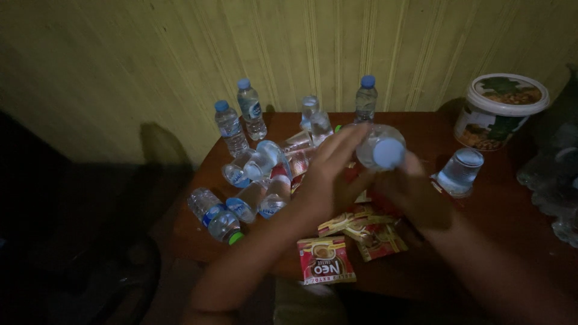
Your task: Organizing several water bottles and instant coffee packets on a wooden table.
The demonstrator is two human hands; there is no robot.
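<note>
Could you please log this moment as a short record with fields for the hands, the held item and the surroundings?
Left hand: wrapped round the side of the held bottle.
Right hand: under the same bottle.
Held bottle: small, clear, blue cap towards the camera.
Table: dark reddish wood, against a yellowish wall.
Standing bottles: several at the back edge.
Lying bottles: a heap at the left side.
Sachets: red packets at the near edge.
Tub: round, lidded, back right.

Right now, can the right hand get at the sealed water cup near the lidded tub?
Probably yes. The right hand is busy holding the blue-capped bottle together with the left hand, but the sealed water cup stands just beside it on bare table, nothing between them.
</note>
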